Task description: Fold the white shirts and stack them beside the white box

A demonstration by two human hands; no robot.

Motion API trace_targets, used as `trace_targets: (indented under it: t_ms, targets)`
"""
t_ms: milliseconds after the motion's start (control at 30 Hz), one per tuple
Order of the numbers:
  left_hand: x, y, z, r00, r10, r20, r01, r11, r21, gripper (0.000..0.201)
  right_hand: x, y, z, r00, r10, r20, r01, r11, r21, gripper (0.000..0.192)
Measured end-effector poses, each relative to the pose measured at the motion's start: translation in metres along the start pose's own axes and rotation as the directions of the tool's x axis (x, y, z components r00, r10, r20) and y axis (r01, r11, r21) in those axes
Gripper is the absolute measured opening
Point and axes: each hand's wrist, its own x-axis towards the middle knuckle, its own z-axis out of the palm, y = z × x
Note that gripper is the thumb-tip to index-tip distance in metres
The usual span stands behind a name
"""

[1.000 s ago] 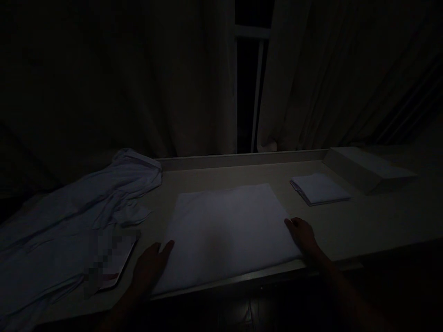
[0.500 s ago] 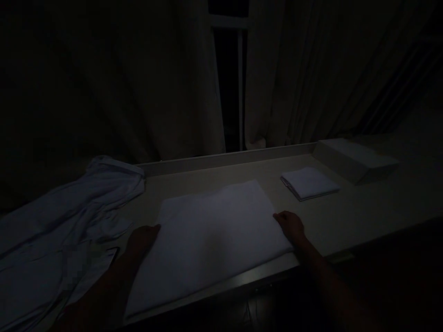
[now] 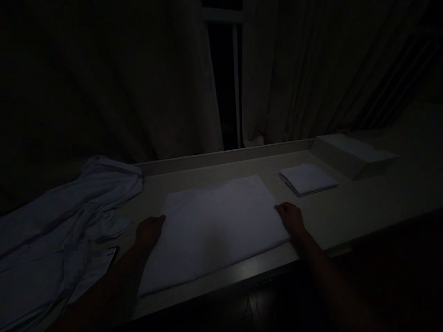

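- Folded white cloth (image 3: 214, 226): large flat rectangle, centre of the desk (image 3: 363, 203), its near edge running close along the desk's front lip.
- Left hand (image 3: 149, 229): resting at the cloth's left edge near the far corner, fingers curled onto the fabric; whether it pinches the edge or only presses on it cannot be told in this dim light.
- Right hand (image 3: 290, 216): at the cloth's right edge, fingers curled against the fabric; grip likewise uncertain.
- Step in hand, by judgement: squaring or smoothing the folded rectangle, both hands set at opposite side edges. A further fold would call for a firm pinch on both side edges and an even lift, so the layers stay aligned.
- Small folded cloth (image 3: 307, 179): finished-looking square, right of and beyond the large one, apart from it.
- Loose pale garment (image 3: 65, 212): crumpled, spread over the desk's left end, near the left hand but not touching the large cloth.
- Flat box-like block (image 3: 353, 154): far right, against the back ledge.
- Curtains (image 3: 155, 83): hanging behind the desk, parted at a narrow dark gap.
- Edges and room: bare desk lies beyond the cloth up to the back ledge and between it and the small square; the front lip leaves little margin toward the person.
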Motion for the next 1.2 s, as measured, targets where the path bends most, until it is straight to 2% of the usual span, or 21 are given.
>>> trace_targets:
  t_ms: [67,100,167,233,300,333,400,467,600,733,833,1033,1200]
  targets:
    - [-0.009,0.007,-0.002,1.0,0.003,-0.027,-0.003,1.0,0.003,0.049,-0.008,-0.012,-0.001,0.996,-0.046,-0.076,0.039,0.994,-0.097,0.041]
    - [-0.018,0.011,-0.001,0.997,0.046,-0.068,-0.045,0.999,0.008,0.054,-0.016,-0.022,0.002,0.989,-0.106,-0.107,0.09,0.985,-0.146,0.044]
    - [-0.046,0.023,0.004,0.962,0.229,-0.15,-0.227,0.973,0.029,0.058,-0.035,-0.048,0.014,0.956,-0.282,-0.083,0.262,0.945,-0.198,0.05]
    - [-0.084,0.038,0.019,0.864,0.495,-0.096,-0.492,0.869,0.05,0.054,-0.058,-0.081,0.034,0.878,-0.475,0.058,0.478,0.864,-0.158,0.052]
    - [-0.122,0.052,0.04,0.731,0.675,0.097,-0.682,0.725,0.095,0.052,-0.08,-0.115,0.056,0.778,-0.605,0.173,0.623,0.777,-0.085,0.057]
    - [-0.138,0.057,0.052,0.682,0.716,0.15,-0.731,0.67,0.129,0.053,-0.089,-0.129,0.066,0.736,-0.642,0.212,0.665,0.745,-0.055,0.058]
    - [-0.159,0.063,0.072,0.642,0.74,0.201,-0.767,0.613,0.193,0.054,-0.102,-0.15,0.082,0.676,-0.681,0.282,0.713,0.701,-0.015,0.057]
    - [-0.167,0.062,0.084,0.655,0.725,0.214,-0.754,0.608,0.248,0.055,-0.11,-0.156,0.091,0.659,-0.674,0.334,0.715,0.699,0.001,0.057]
    - [-0.168,0.054,0.086,0.704,0.679,0.21,-0.707,0.642,0.295,0.059,-0.116,-0.14,0.091,0.692,-0.649,0.316,0.681,0.732,0.012,0.061]
    - [-0.17,0.054,0.08,0.714,0.675,0.187,-0.697,0.66,0.282,0.063,-0.114,-0.114,0.081,0.711,-0.634,0.305,0.668,0.744,-0.009,0.069]
    - [-0.172,0.057,0.079,0.726,0.662,0.186,-0.687,0.68,0.257,0.065,-0.107,-0.092,0.071,0.742,-0.587,0.325,0.637,0.768,-0.068,0.076]
    - [-0.172,0.057,0.079,0.744,0.644,0.178,-0.667,0.708,0.231,0.066,-0.091,-0.045,0.043,0.802,-0.491,0.341,0.57,0.8,-0.188,0.077]
    - [-0.173,0.055,0.079,0.774,0.612,0.163,-0.633,0.739,0.232,0.071,-0.087,-0.023,0.033,0.86,-0.427,0.279,0.491,0.839,-0.232,0.079]
